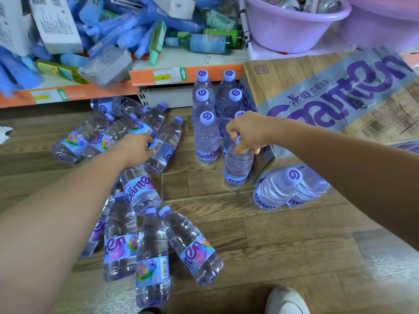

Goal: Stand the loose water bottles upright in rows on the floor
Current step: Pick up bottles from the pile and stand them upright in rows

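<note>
Several clear water bottles with purple caps lie loose on the wooden floor [283,234], left and centre. Upright bottles [205,137] stand in two short rows by the shelf base. My right hand [246,132] grips the cap of an upright bottle [238,166] at the near end of the right row, its base on the floor. My left hand [136,149] reaches over the pile and closes its fingers on a lying bottle [164,148] at its label. Two more bottles [277,190] stand tilted beside the carton.
A large cardboard carton [317,103] stands right of the rows. A low shelf with an orange edge [145,75] holds heaped packets and bottles behind. Purple basins [294,26] sit at the top right. A white shoe [285,300] shows at the bottom.
</note>
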Available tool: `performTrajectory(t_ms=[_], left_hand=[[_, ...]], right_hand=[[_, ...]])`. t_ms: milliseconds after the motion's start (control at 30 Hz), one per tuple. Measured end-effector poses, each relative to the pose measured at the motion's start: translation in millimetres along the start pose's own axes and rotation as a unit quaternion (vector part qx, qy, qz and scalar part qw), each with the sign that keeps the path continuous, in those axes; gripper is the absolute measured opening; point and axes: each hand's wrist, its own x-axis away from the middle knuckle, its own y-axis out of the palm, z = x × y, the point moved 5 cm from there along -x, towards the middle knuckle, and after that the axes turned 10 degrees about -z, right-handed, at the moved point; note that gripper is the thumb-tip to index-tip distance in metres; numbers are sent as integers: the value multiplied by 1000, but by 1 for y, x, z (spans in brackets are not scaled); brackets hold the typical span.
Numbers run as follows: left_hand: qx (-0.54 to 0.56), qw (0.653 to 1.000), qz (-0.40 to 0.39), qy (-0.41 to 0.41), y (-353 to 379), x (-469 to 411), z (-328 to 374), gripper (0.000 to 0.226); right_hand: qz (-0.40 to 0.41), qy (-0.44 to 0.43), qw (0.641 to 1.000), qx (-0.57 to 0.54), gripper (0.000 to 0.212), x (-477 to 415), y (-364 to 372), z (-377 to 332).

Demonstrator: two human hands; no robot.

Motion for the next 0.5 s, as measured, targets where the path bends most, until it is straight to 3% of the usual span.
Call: performTrajectory(t_ms=[67, 200, 400, 500], left_hand=[[-9, 1000, -10, 2, 3, -1, -1, 46], [-8, 999, -31, -10, 9, -2, -9, 53], [32, 998, -45, -28, 13, -7, -30, 64], [34, 998, -39, -24, 16, -14, -36, 59]], right_hand=[[-7, 1, 1000, 17, 27, 0, 2, -1], [-24, 10, 998, 63, 12, 0, 3, -6], [-111, 57, 986, 106, 35, -8, 1, -9], [-145, 80, 970, 179, 38, -16, -1, -14]])
